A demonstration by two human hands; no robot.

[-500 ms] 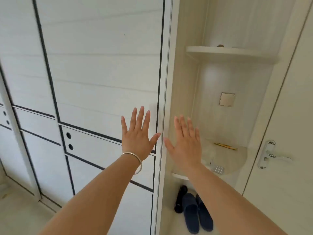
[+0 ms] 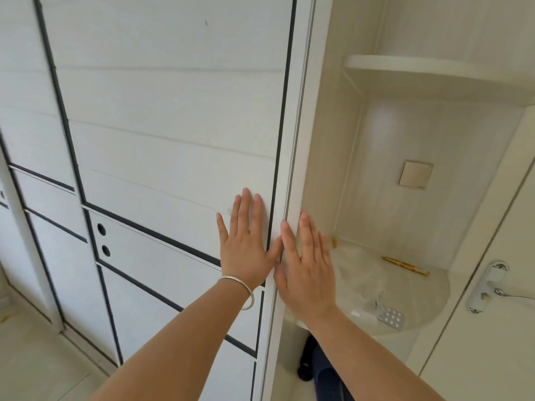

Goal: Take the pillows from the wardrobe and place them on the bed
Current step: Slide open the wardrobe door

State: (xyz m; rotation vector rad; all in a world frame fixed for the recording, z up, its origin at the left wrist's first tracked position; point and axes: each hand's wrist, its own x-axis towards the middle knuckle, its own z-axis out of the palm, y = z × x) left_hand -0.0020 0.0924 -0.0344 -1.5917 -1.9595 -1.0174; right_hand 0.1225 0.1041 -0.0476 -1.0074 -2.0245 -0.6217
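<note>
A white wardrobe door [image 2: 162, 134] with black trim lines fills the left and middle of the view and is closed. My left hand [image 2: 246, 244], with a silver bangle on the wrist, lies flat and open against the door's right side. My right hand [image 2: 307, 264] is spread open on the door's right edge frame [image 2: 292, 169], its fingers pointing up. No pillows and no bed are in view.
Right of the wardrobe are rounded corner shelves [image 2: 428, 70]; the lower shelf [image 2: 428, 308] holds clear plastic, a perforated metal bracket [image 2: 391, 318] and a yellow pen [image 2: 405, 265]. Dark slippers [image 2: 324, 374] lie on the floor below. A room door with a lever handle [image 2: 489, 287] stands at far right.
Both hands have moved forward and closer together, from hovering in the air to resting on the wardrobe door and its edge. The view has come nearer to the door.
</note>
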